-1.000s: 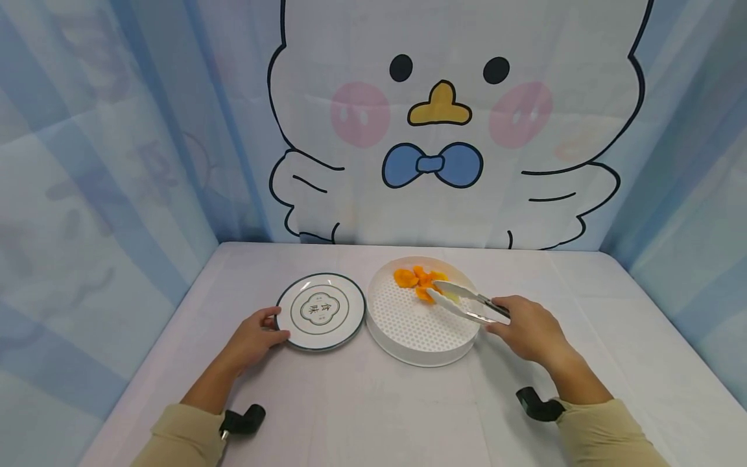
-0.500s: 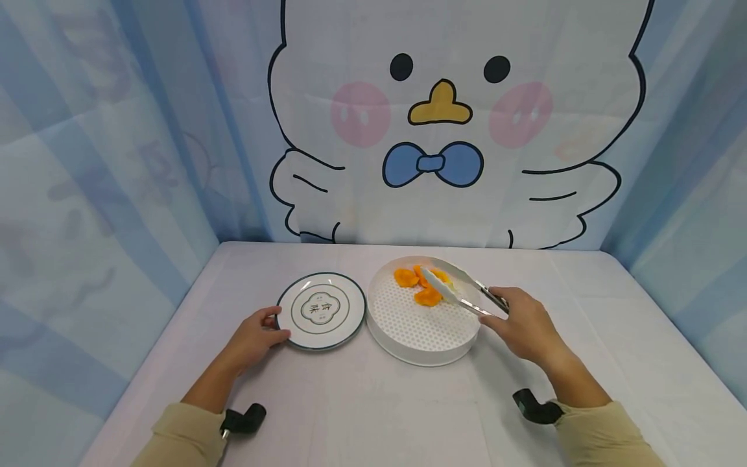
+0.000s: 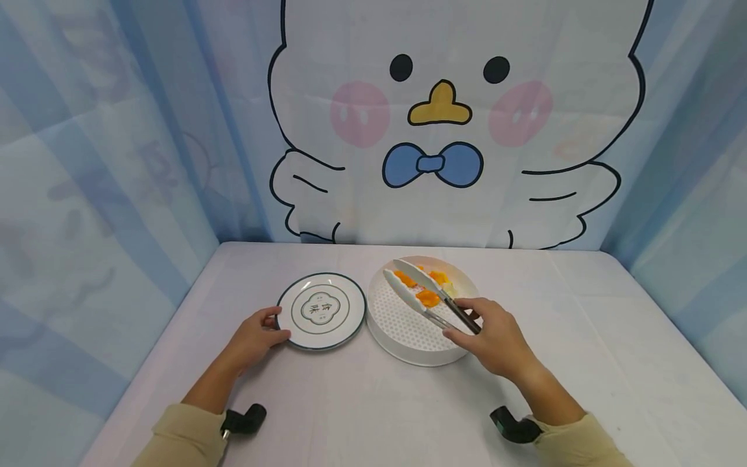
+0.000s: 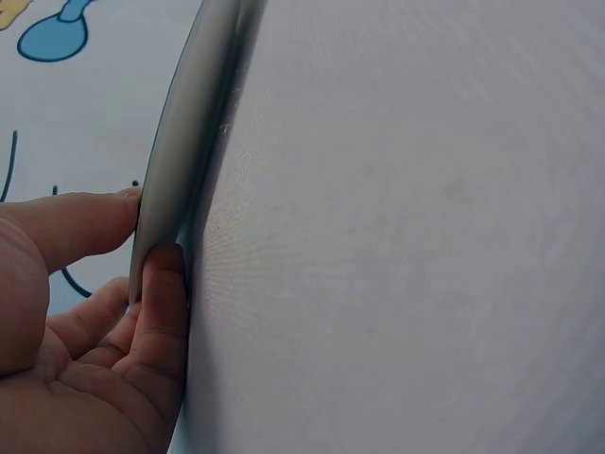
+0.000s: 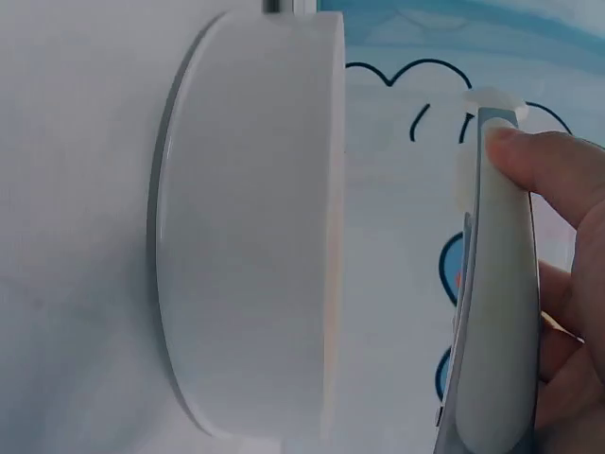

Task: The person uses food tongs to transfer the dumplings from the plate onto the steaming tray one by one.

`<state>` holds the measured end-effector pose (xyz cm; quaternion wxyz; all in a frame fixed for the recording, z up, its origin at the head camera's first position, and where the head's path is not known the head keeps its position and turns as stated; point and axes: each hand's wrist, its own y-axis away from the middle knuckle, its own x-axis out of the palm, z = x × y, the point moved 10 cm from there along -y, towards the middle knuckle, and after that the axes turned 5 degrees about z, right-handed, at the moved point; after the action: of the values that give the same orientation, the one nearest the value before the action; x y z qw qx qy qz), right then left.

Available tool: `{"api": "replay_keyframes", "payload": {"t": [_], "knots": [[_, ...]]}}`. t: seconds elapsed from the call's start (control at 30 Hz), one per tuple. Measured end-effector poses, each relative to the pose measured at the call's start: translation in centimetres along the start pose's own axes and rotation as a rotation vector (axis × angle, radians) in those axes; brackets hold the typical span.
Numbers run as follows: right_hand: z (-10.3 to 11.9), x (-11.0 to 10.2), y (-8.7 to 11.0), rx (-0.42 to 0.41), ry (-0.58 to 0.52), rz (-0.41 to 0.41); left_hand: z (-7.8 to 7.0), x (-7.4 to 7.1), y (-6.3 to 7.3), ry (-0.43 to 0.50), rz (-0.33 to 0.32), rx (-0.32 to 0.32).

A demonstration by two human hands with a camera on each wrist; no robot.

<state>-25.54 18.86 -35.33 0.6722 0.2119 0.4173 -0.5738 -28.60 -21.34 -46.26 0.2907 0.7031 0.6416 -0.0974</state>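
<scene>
In the head view, my left hand (image 3: 253, 340) grips the near-left rim of a white plate (image 3: 347, 327) with a dark edge and a printed emblem. The left wrist view shows the thumb on one face of the plate (image 4: 180, 142) and fingers on the other. My right hand (image 3: 496, 340) holds white-headed tongs (image 3: 417, 275) by their metal handles, over a round white container with a dimpled or perforated top (image 3: 397, 327). Several orange pieces (image 3: 428, 298), like fruit or vegetable slices, lie there, one seen between the tong arms. Whether the tongs touch it, I cannot tell.
The white table (image 3: 362, 415) has the plate close beside the round container. A pale yellowish piece (image 3: 449, 288) lies at the right of the orange ones. Behind the table hangs a curtain (image 3: 432, 214) with a cartoon bird print.
My right hand has moved left and slightly toward me, carrying the tongs leftward across the orange pieces. The tong tips spread, then drew closer together. My left hand and the plate stay put.
</scene>
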Motion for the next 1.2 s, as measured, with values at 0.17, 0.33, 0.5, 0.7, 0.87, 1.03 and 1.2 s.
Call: {"api": "replay_keyframes", "payload": {"t": [0.17,0.33,0.5,0.7,0.87,1.03,1.2], "knots": [[1.8,1.4,0.3,-0.042,-0.029,0.009,-0.1,-0.1,0.1,-0.006,-0.002,0.002],[3.8,2.8,0.6,-0.107,-0.051,0.003,0.0,0.0,0.0,-0.011,-0.004,0.0],[5.2,4.1,0.8,-0.154,-0.096,-0.008,0.1,0.0,-0.1,-0.013,-0.009,-0.004],[6.5,5.9,0.9,-0.171,-0.113,0.013,0.1,0.1,-0.1,-0.011,-0.015,-0.004],[7.7,7.6,1.0,-0.182,-0.105,0.057,0.1,0.1,-0.1,-0.01,-0.013,0.008],[8.7,8.7,1.1,-0.218,-0.071,0.072,0.1,0.1,-0.1,-0.016,-0.011,0.01],[9.1,9.8,1.0,-0.223,-0.046,0.093,0.2,0.1,-0.1,-0.016,-0.013,0.008]]}}
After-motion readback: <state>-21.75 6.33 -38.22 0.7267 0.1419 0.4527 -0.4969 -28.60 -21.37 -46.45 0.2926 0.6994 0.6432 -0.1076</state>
